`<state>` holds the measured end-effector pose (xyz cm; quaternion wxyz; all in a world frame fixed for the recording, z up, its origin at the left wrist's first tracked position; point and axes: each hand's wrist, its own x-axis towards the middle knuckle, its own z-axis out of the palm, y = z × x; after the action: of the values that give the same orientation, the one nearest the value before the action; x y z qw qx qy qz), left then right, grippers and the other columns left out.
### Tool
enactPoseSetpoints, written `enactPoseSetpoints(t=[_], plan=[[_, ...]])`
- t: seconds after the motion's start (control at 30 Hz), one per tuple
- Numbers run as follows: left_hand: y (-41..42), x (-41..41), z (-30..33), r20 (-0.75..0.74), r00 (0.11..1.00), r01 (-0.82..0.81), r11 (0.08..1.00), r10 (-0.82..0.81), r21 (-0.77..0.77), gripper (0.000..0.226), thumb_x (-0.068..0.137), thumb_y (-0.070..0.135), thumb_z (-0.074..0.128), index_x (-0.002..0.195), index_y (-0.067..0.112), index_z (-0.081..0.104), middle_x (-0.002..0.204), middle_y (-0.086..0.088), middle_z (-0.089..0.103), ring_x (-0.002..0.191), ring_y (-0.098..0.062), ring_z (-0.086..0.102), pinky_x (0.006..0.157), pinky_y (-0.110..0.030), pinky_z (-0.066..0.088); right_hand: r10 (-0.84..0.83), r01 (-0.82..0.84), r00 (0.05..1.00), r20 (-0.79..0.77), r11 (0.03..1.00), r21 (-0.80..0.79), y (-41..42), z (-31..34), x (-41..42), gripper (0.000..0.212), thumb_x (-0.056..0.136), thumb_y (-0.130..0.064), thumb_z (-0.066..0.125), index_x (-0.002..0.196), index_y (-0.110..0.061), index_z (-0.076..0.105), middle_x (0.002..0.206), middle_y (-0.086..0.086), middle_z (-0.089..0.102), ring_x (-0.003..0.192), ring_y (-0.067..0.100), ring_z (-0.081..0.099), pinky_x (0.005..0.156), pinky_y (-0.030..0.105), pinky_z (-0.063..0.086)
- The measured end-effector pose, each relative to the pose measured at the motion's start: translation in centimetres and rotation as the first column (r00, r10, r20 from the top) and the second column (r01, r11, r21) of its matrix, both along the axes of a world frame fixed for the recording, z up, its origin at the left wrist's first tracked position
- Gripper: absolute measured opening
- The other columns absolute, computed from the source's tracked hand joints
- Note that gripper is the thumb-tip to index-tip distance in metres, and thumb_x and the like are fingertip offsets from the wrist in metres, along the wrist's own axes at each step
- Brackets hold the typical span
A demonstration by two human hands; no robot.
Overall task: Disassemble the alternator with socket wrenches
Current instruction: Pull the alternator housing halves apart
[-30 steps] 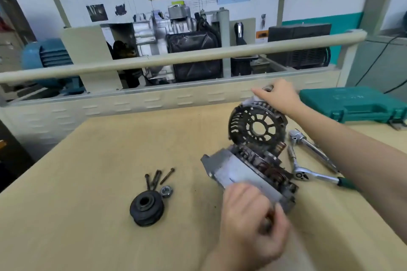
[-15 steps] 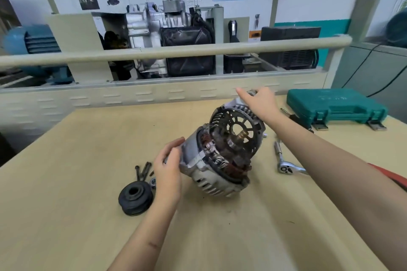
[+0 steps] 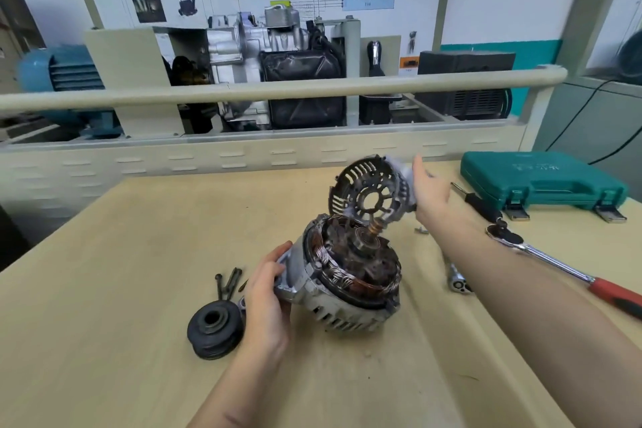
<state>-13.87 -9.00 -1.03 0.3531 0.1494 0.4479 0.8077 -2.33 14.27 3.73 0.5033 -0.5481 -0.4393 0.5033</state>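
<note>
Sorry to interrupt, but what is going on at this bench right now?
A person is taking an alternator apart. The left hand grips the alternator body on the table, windings exposed. The right hand holds the end cover just clear of the shaft. The pulley and bolts lie removed.

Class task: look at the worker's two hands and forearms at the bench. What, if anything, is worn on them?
Nothing is worn. The left hand and right hand are bare, without gloves, rings or a watch. Both forearms are uncovered as far as the frame shows; no sleeve is in view.
</note>
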Motion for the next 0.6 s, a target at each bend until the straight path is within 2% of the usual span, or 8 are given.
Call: enactPoseSetpoints(t=[0.1, 0.2, 0.27, 0.33, 0.43, 0.53, 0.6], plan=[[0.0, 0.0, -0.1, 0.000, 1.000, -0.009, 1.000, 0.009, -0.006, 0.032, 0.083, 0.003, 0.038, 0.087, 0.014, 0.068, 0.082, 0.000, 0.072, 0.078, -0.017, 0.065, 0.063, -0.032, 0.047, 0.083, -0.128, 0.971, -0.224, 0.972, -0.197, -0.6, -2.1, -2.0, 0.038, 0.091, -0.042, 0.050, 0.084, -0.005, 0.053, 0.089, 0.010, 0.059, 0.082, 0.025, 0.062, 0.068, 0.033, 0.055], [0.0, 0.0, -0.2, -0.003, 1.000, -0.016, 1.000, 0.016, -0.011, 0.035, 0.083, 0.004, 0.039, 0.081, 0.018, 0.071, 0.084, 0.000, 0.072, 0.078, -0.016, 0.066, 0.064, -0.033, 0.048, 0.139, -0.217, 0.945, -0.297, 0.944, -0.249, -1.4, -3.4, -3.7, 0.036, 0.093, -0.036, 0.051, 0.102, -0.001, 0.054, 0.087, 0.010, 0.059, 0.069, 0.021, 0.058, 0.044, 0.024, 0.048], [0.0, 0.0, -0.2, -0.006, 1.000, -0.014, 1.000, 0.014, -0.010, 0.038, 0.083, 0.004, 0.039, 0.076, 0.020, 0.073, 0.084, 0.000, 0.072, 0.078, -0.016, 0.067, 0.065, -0.032, 0.049, 0.169, -0.252, 0.938, -0.304, 0.932, -0.262, -1.7, -3.6, -4.0, 0.021, 0.093, -0.020, 0.054, 0.095, 0.000, 0.053, 0.077, 0.011, 0.055, 0.058, 0.020, 0.056, 0.030, 0.016, 0.039], [0.1, -0.1, -0.3, 0.005, 1.000, -0.016, 1.000, 0.016, -0.004, 0.038, 0.083, 0.003, 0.039, 0.077, 0.019, 0.073, 0.088, -0.003, 0.071, 0.082, -0.018, 0.066, 0.069, -0.034, 0.050, 0.204, -0.283, 0.937, -0.283, 0.918, -0.277, -1.8, -3.5, -3.7, 0.006, 0.089, -0.001, 0.051, 0.083, -0.001, 0.050, 0.070, 0.012, 0.050, 0.049, 0.019, 0.055, 0.028, 0.015, 0.036], [0.2, -0.1, -0.4, 0.010, 1.000, -0.022, 1.000, 0.022, 0.001, 0.035, 0.083, 0.003, 0.038, 0.083, 0.015, 0.071, 0.093, -0.006, 0.070, 0.088, -0.022, 0.064, 0.076, -0.037, 0.049, 0.305, -0.358, 0.928, -0.215, 0.888, -0.287, -2.4, -3.5, -2.6, 0.002, 0.092, -0.005, 0.047, 0.093, -0.004, 0.047, 0.072, 0.012, 0.052, 0.059, 0.021, 0.053, 0.031, 0.018, 0.040], [0.1, -0.1, -0.3, -0.044, 0.999, -0.028, 0.999, 0.027, -0.026, 0.036, 0.084, 0.001, 0.037, 0.086, 0.014, 0.071, 0.094, -0.005, 0.070, 0.091, -0.022, 0.063, 0.075, -0.036, 0.049, 0.387, -0.398, 0.917, -0.093, 0.887, -0.235, -3.3, -3.8, -1.3, 0.025, 0.091, -0.015, 0.051, 0.112, -0.002, 0.048, 0.093, 0.014, 0.058, 0.066, 0.017, 0.057, 0.045, 0.021, 0.044], [-0.4, -0.5, 0.0, -0.173, 0.984, -0.049, 0.995, 0.033, -0.089, 0.036, 0.085, 0.000, 0.037, 0.094, 0.011, 0.070, 0.102, -0.009, 0.068, 0.097, -0.023, 0.062, 0.079, -0.035, 0.048, 0.409, -0.393, 0.907, 0.100, 0.907, -0.149, -4.2, -4.3, -0.4, 0.047, 0.091, -0.026, 0.051, 0.131, -0.002, 0.041, 0.116, 0.014, 0.053, 0.087, 0.020, 0.058, 0.067, 0.026, 0.046]])
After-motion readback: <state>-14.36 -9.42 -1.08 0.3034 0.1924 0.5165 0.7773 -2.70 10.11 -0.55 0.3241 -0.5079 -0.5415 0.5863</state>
